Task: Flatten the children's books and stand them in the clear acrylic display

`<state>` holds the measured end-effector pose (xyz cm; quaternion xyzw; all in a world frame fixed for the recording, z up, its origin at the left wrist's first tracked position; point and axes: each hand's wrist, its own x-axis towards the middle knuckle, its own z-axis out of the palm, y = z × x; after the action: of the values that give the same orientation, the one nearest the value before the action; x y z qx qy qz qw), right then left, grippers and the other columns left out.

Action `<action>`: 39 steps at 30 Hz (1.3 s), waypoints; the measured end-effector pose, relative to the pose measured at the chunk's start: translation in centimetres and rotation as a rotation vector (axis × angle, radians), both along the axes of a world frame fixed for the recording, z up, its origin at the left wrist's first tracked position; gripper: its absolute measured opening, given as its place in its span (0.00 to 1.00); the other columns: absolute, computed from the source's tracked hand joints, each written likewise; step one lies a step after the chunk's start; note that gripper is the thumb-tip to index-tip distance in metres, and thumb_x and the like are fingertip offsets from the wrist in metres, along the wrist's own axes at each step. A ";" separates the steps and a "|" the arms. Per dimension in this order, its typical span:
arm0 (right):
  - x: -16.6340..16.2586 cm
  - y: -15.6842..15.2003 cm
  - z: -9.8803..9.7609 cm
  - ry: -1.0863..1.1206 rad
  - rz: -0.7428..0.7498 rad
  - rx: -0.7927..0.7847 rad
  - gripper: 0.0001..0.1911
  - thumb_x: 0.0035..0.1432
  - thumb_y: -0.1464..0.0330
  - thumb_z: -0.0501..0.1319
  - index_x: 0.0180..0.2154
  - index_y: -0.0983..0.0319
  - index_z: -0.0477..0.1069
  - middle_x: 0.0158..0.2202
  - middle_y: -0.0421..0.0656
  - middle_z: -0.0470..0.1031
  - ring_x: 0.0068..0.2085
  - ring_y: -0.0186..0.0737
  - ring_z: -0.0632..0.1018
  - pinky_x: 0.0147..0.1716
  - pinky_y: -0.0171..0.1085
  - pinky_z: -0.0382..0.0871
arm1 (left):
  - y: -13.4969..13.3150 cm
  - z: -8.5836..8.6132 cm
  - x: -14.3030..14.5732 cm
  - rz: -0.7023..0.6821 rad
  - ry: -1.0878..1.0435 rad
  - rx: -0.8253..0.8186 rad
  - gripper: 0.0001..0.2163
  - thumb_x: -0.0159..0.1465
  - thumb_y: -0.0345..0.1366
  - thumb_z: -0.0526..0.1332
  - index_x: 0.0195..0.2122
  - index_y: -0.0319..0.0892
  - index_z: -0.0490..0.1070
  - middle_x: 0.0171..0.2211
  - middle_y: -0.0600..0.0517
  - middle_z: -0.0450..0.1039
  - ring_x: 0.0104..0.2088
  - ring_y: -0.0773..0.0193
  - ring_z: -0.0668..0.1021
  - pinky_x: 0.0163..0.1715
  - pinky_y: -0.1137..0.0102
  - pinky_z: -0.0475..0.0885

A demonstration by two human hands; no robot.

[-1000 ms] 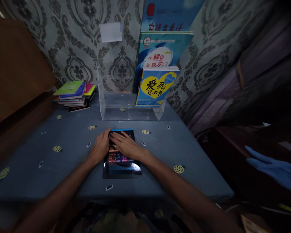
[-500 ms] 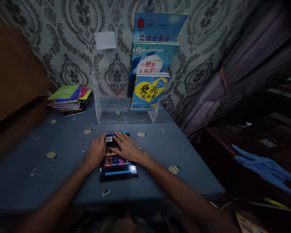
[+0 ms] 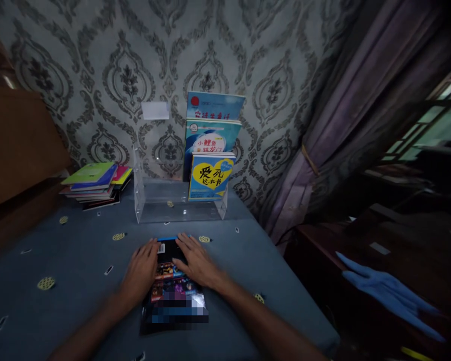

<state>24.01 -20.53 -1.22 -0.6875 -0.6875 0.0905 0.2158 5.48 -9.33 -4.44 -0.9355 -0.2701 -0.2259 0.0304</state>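
Note:
A black book [image 3: 170, 254] with a barcode, small coloured pictures and a blue top edge lies on the cloth-covered table, its lower part pixelated. Along its left edge rests my left hand [image 3: 142, 271], fingers stretched forward. My right hand [image 3: 199, 263] lies over the upper right of the book, fingers spread and thumb reaching inward across the cover. Just beyond stands a clear acrylic book rack [image 3: 180, 213]. On its right side lean a blue-and-yellow book [image 3: 210, 178], a teal book [image 3: 210, 131] and a taller blue book [image 3: 218, 105], one behind another.
A stack of colourful books [image 3: 92, 175] sits at the table's back left, beside a brown box-like object [image 3: 18, 140]. A white paper [image 3: 155, 110] is on the patterned wall. Right of the table are a tied curtain [image 3: 304, 170] and a blue glove [image 3: 391, 296] on a dark surface.
The view has tilted upward and turned a little right, so the rack and the book appear lower. Both hands stay on the black book, which keeps its place on the table.

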 end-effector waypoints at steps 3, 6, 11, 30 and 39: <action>1.5 -0.9 -0.2 0.020 -0.019 0.031 0.31 0.68 0.59 0.57 0.67 0.66 0.60 0.69 0.55 0.59 0.70 0.50 0.59 0.70 0.53 0.51 | -0.7 0.4 1.3 0.011 0.074 0.024 0.20 0.66 0.24 0.48 0.55 0.40 0.72 0.60 0.40 0.72 0.59 0.50 0.74 0.56 0.54 0.70; 3.2 -1.8 -0.8 0.035 -0.031 0.088 0.29 0.68 0.60 0.57 0.67 0.63 0.61 0.69 0.54 0.60 0.70 0.50 0.60 0.70 0.54 0.53 | -1.4 1.0 2.9 0.016 0.129 0.018 0.20 0.66 0.22 0.49 0.55 0.40 0.72 0.60 0.41 0.71 0.60 0.51 0.74 0.57 0.54 0.69; 6.5 -2.4 -2.1 0.060 -0.022 0.140 0.28 0.68 0.61 0.57 0.66 0.61 0.62 0.68 0.52 0.62 0.69 0.49 0.62 0.69 0.55 0.53 | -2.7 2.1 5.6 0.006 0.151 0.004 0.20 0.66 0.22 0.51 0.56 0.39 0.71 0.60 0.40 0.71 0.59 0.49 0.74 0.58 0.53 0.67; 10.4 -2.1 -1.3 0.545 -0.078 0.167 0.24 0.70 0.57 0.51 0.60 0.60 0.70 0.61 0.47 0.73 0.61 0.47 0.73 0.64 0.52 0.63 | -0.9 1.8 5.7 -0.185 0.049 -0.161 0.20 0.74 0.38 0.46 0.60 0.39 0.67 0.65 0.40 0.65 0.66 0.51 0.67 0.64 0.50 0.61; 10.5 -1.6 -1.0 0.768 -0.100 0.230 0.30 0.67 0.47 0.53 0.59 0.59 0.72 0.59 0.48 0.75 0.60 0.49 0.75 0.64 0.53 0.62 | 0.0 3.0 6.8 -0.304 0.273 -0.158 0.27 0.74 0.48 0.46 0.68 0.35 0.58 0.70 0.38 0.55 0.71 0.51 0.57 0.68 0.50 0.54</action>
<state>34.51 -22.12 -2.25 -0.6077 -0.5282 0.2527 0.5365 12.32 -9.37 -1.40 -0.9868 -0.1359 -0.0775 -0.0410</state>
